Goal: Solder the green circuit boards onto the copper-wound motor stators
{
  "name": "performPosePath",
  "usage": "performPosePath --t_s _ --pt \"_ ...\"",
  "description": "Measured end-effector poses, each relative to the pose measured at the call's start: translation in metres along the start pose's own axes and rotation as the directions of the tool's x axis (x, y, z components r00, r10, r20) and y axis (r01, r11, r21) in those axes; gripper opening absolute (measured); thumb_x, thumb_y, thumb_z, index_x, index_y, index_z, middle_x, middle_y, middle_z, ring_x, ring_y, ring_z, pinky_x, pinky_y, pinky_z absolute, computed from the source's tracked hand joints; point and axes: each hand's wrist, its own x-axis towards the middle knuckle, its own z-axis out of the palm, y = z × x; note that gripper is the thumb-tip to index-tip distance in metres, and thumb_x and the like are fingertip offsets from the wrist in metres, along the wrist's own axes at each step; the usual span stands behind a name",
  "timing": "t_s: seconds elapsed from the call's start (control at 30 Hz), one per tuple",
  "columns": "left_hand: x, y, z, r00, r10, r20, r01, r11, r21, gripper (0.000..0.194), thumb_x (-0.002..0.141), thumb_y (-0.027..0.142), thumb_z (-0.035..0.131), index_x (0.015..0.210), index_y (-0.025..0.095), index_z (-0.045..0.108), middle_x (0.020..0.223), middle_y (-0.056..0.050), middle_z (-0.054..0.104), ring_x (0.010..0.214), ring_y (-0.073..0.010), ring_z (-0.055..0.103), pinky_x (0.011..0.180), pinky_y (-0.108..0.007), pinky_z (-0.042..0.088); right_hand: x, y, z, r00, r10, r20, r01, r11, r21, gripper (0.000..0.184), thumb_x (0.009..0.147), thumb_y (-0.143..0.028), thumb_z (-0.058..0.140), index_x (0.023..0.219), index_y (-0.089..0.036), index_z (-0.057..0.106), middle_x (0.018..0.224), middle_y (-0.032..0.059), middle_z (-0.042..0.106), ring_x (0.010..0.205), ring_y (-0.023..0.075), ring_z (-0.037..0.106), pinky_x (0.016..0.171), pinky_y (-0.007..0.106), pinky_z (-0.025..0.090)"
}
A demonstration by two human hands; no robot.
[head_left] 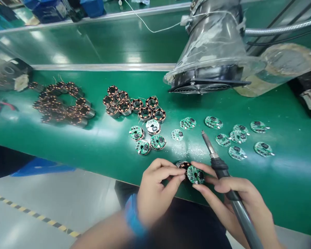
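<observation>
At the near edge of the green belt [93, 148], my left hand [155, 190] pinches a copper-wound stator [183, 165]. My right hand [235, 204] grips a soldering iron [223, 171] along its handle, tip pointing up and away. The same hand's thumb and forefinger hold a round green circuit board [195, 174] against the stator. Both hands meet around this one part.
Several loose round boards [237, 136] lie to the right, more boards [147, 138] sit beside a cluster of stators [134, 105], and a bigger pile of stators [62, 103] lies left. A plastic-wrapped fume extractor fan [209, 65] stands behind. Solder specks [189, 148] dot the belt.
</observation>
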Motion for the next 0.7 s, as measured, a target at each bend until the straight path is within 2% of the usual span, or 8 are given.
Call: performPosePath --t_s 0.1,0.2,0.27,0.37,0.47,0.53,0.6,0.7 --pt "0.006 0.002 -0.001 0.997 -0.079 0.000 0.079 0.995 -0.055 0.010 0.073 0.008 0.066 0.076 0.014 0.073 0.079 -0.005 0.061 0.068 -0.0114 0.060 0.062 -0.022 0.049 0.003 -0.002 0.001 0.997 -0.065 0.034 0.067 0.994 -0.084 0.026 0.077 -0.013 0.062 0.086 -0.025 0.041 0.103 0.0033 0.065 0.097 0.0183 0.064 0.075 0.025 0.055" --pt "0.013 -0.002 -0.004 0.974 -0.211 0.084 0.221 0.965 -0.141 0.005 0.068 0.009 0.070 0.069 0.013 0.071 0.076 -0.003 0.059 0.061 -0.0106 0.058 0.057 -0.023 0.049 0.007 -0.008 0.002 0.988 -0.139 0.064 0.150 0.962 -0.227 0.024 0.077 -0.013 0.062 0.086 -0.025 0.044 0.104 0.0035 0.066 0.102 0.0178 0.062 0.078 0.024 0.053" --pt "0.016 -0.005 -0.008 0.965 -0.225 0.131 0.245 0.955 -0.164 0.004 0.066 0.010 0.072 0.069 0.014 0.071 0.075 -0.003 0.060 0.064 -0.0123 0.059 0.060 -0.025 0.050 0.010 -0.011 0.003 0.983 -0.168 0.074 0.182 0.934 -0.306 0.022 0.078 -0.012 0.061 0.088 -0.025 0.046 0.103 0.0032 0.067 0.100 0.0174 0.063 0.077 0.024 0.053" --pt "0.014 -0.009 -0.013 0.973 -0.179 0.145 0.204 0.961 -0.187 0.006 0.071 0.012 0.069 0.076 0.014 0.071 0.081 -0.005 0.064 0.076 -0.0158 0.063 0.072 -0.029 0.052 0.013 -0.015 0.004 0.977 -0.171 0.127 0.207 0.902 -0.378 0.019 0.081 -0.013 0.058 0.094 -0.024 0.049 0.103 0.0034 0.066 0.095 0.0168 0.064 0.074 0.025 0.053" --pt "0.005 -0.011 -0.014 0.971 -0.187 0.148 0.220 0.943 -0.251 0.022 0.074 0.009 0.063 0.095 0.015 0.061 0.087 -0.005 0.065 0.081 -0.0162 0.065 0.078 -0.032 0.054 0.017 -0.016 0.004 0.964 -0.184 0.191 0.249 0.875 -0.414 0.020 0.083 -0.014 0.054 0.101 -0.024 0.050 0.106 0.0045 0.065 0.092 0.0177 0.063 0.069 0.028 0.053" --pt "0.000 -0.013 -0.011 0.988 -0.100 0.120 0.119 0.980 -0.160 0.038 0.072 0.006 0.063 0.107 0.016 0.052 0.091 -0.006 0.065 0.084 -0.0168 0.065 0.080 -0.034 0.054 0.019 -0.016 0.005 0.958 -0.196 0.207 0.268 0.866 -0.423 0.021 0.084 -0.014 0.053 0.103 -0.023 0.050 0.106 0.0054 0.064 0.092 0.0179 0.062 0.069 0.028 0.053" --pt "-0.002 -0.015 -0.004 0.991 0.103 0.088 -0.111 0.990 0.085 0.049 0.069 0.005 0.063 0.115 0.017 0.048 0.103 -0.009 0.061 0.096 -0.0200 0.061 0.086 -0.038 0.052 0.019 -0.016 0.006 0.960 -0.200 0.194 0.264 0.876 -0.403 0.021 0.085 -0.015 0.052 0.105 -0.023 0.049 0.106 0.0057 0.064 0.094 0.0172 0.061 0.072 0.027 0.053" --pt "0.002 -0.016 0.008 0.918 0.377 0.125 -0.395 0.825 0.405 0.054 0.069 0.009 0.064 0.120 0.018 0.047 0.116 -0.011 0.056 0.107 -0.0255 0.054 0.091 -0.044 0.048 0.014 -0.014 0.001 0.971 -0.188 0.148 0.230 0.905 -0.357 0.023 0.085 -0.019 0.053 0.106 -0.024 0.048 0.113 0.0059 0.061 0.104 0.0167 0.060 0.080 0.028 0.052"
